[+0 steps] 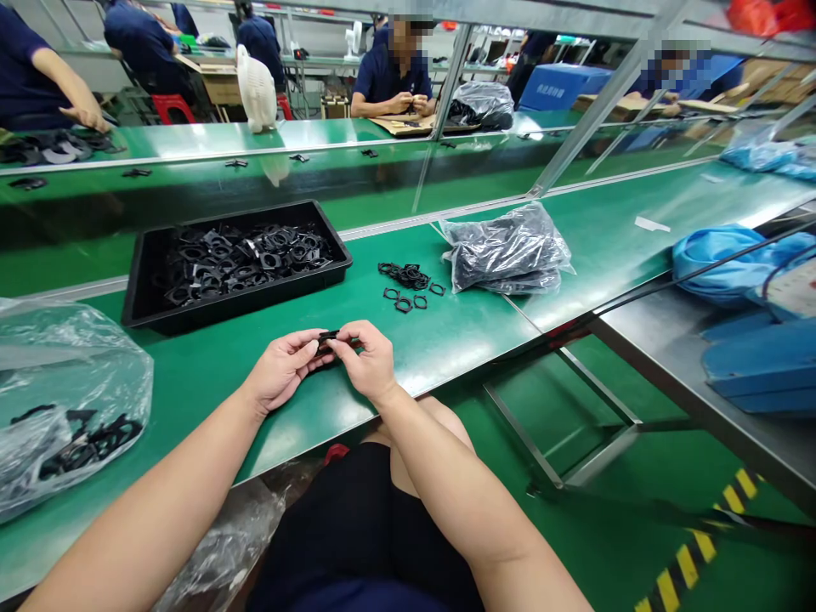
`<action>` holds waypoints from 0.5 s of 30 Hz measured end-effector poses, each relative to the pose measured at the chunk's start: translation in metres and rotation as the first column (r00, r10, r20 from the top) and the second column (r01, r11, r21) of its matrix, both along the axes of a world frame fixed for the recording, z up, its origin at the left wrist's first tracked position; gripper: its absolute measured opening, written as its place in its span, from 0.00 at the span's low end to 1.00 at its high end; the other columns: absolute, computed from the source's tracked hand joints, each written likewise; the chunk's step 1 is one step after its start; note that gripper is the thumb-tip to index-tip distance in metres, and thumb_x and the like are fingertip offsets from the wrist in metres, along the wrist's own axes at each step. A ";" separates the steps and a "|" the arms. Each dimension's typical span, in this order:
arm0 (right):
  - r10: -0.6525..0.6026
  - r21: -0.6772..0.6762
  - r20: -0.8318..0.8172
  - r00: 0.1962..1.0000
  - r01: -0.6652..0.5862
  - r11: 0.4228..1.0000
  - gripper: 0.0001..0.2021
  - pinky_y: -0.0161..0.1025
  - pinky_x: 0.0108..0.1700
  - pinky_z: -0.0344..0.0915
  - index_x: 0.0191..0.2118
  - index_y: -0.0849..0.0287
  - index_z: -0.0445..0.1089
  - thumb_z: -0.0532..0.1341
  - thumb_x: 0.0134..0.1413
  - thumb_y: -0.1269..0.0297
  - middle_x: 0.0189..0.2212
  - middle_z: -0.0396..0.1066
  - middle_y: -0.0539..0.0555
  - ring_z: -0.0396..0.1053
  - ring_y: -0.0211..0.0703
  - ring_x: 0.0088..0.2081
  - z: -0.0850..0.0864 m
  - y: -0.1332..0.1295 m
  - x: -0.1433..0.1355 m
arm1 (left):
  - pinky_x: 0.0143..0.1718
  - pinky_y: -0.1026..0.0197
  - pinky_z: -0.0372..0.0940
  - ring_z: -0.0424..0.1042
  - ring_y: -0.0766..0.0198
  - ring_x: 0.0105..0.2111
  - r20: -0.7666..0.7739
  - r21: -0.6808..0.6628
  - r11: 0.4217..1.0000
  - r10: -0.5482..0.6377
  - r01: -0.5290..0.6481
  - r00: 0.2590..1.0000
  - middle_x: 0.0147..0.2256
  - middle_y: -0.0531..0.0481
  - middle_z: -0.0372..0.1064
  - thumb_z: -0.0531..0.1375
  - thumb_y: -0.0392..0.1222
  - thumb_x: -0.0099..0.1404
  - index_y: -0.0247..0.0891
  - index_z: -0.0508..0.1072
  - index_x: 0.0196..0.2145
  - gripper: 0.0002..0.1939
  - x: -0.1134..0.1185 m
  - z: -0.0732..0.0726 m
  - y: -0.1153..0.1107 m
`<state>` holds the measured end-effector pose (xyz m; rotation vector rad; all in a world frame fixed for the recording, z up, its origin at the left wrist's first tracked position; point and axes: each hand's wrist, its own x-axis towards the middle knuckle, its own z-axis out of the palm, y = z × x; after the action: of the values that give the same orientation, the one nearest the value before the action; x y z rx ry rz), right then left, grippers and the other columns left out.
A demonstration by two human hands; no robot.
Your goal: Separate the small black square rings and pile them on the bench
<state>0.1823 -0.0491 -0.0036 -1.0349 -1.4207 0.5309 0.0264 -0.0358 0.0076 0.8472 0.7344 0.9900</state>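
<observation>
My left hand [285, 369] and my right hand [368, 359] meet above the green bench, both closed on a small black plastic part [327, 337]. Fingers cover most of this part, so its full shape is hidden. Just beyond my hands stands a black tray [239, 316] heaped with black ring-shaped plastic parts [248, 259]. To the right of the tray lies a small pile of thin black rings [408, 276], with several loose ones in front of it. A clear plastic bag [510, 246] of dark parts rests farther right.
An open clear bag [95, 340] with black parts lies at the left. Beyond the tray runs a conveyor belt [357, 183] carrying spaced black parts. Metal posts [599, 106] rise from its edge. A steel table [676, 348] with blue items stands right. Co-workers sit across.
</observation>
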 end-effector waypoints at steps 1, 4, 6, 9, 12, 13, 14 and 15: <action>-0.002 0.014 0.004 1.000 0.002 1.000 0.05 0.35 0.35 0.68 0.29 0.57 0.69 0.63 0.51 0.64 0.29 0.70 0.51 0.68 0.38 0.32 0.001 0.000 0.000 | 0.49 0.56 0.68 0.74 0.60 0.42 -0.002 -0.001 1.000 0.000 0.000 1.000 0.40 0.45 0.76 0.67 0.39 0.55 0.36 0.78 0.39 0.12 0.000 0.000 0.000; 0.001 0.048 0.009 1.000 -0.001 0.999 0.04 0.35 0.35 0.67 0.28 0.58 0.70 0.63 0.52 0.65 0.29 0.70 0.52 0.68 0.37 0.32 0.002 0.000 0.001 | 0.50 0.56 0.68 0.74 0.60 0.42 -0.007 -0.001 1.000 0.007 -0.007 1.000 0.40 0.45 0.76 0.67 0.39 0.54 0.36 0.78 0.38 0.13 0.000 0.001 -0.001; 0.009 0.049 0.011 1.000 -0.010 0.999 0.04 0.35 0.36 0.67 0.28 0.58 0.70 0.63 0.52 0.65 0.29 0.71 0.52 0.69 0.38 0.32 0.002 0.000 0.001 | 0.50 0.55 0.67 0.74 0.60 0.42 -0.004 0.002 1.000 0.010 -0.010 1.000 0.40 0.45 0.76 0.68 0.39 0.54 0.36 0.78 0.38 0.13 -0.001 0.001 -0.001; 0.022 0.035 0.005 1.000 -0.022 0.999 0.04 0.36 0.37 0.68 0.28 0.58 0.71 0.63 0.51 0.65 0.29 0.72 0.52 0.69 0.39 0.33 0.002 0.000 0.001 | 0.50 0.56 0.68 0.73 0.60 0.42 0.009 -0.003 1.000 0.001 -0.001 1.000 0.40 0.45 0.76 0.67 0.39 0.54 0.35 0.77 0.39 0.13 -0.001 0.001 -0.001; 0.022 0.040 -0.012 1.000 -0.021 0.999 0.04 0.37 0.38 0.68 0.29 0.57 0.71 0.63 0.51 0.65 0.30 0.72 0.52 0.70 0.39 0.33 0.002 -0.001 0.000 | 0.48 0.57 0.68 0.74 0.61 0.42 0.012 -0.010 1.000 -0.005 0.005 1.000 0.40 0.45 0.76 0.67 0.39 0.55 0.35 0.77 0.39 0.13 -0.001 0.002 -0.001; 0.017 0.039 -0.016 1.000 -0.016 0.999 0.03 0.37 0.38 0.68 0.29 0.57 0.72 0.63 0.52 0.64 0.30 0.72 0.52 0.70 0.39 0.33 0.001 -0.001 0.000 | 0.48 0.57 0.69 0.74 0.61 0.42 0.011 -0.011 1.000 -0.006 0.006 1.000 0.40 0.45 0.76 0.67 0.39 0.54 0.35 0.77 0.39 0.13 0.000 0.003 -0.001; 0.013 0.034 -0.019 1.000 -0.012 0.999 0.03 0.37 0.38 0.68 0.30 0.57 0.72 0.63 0.52 0.64 0.30 0.72 0.52 0.70 0.39 0.33 0.001 -0.002 0.000 | 0.47 0.57 0.69 0.74 0.61 0.41 0.009 -0.012 1.000 -0.005 0.005 1.000 0.40 0.45 0.76 0.67 0.39 0.54 0.35 0.77 0.39 0.13 0.000 0.003 -0.002; 0.008 0.024 -0.019 1.000 -0.008 1.000 0.03 0.37 0.38 0.68 0.30 0.57 0.72 0.63 0.52 0.64 0.30 0.72 0.52 0.70 0.39 0.33 0.001 -0.002 0.000 | 0.47 0.57 0.69 0.74 0.61 0.41 0.006 -0.014 1.000 -0.004 0.004 1.000 0.40 0.45 0.76 0.67 0.39 0.54 0.35 0.77 0.38 0.13 0.000 0.004 -0.002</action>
<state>0.1822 -0.0507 -0.0025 -1.0029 -1.4122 0.5270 0.0261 -0.0377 0.0111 0.8331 0.7331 0.9826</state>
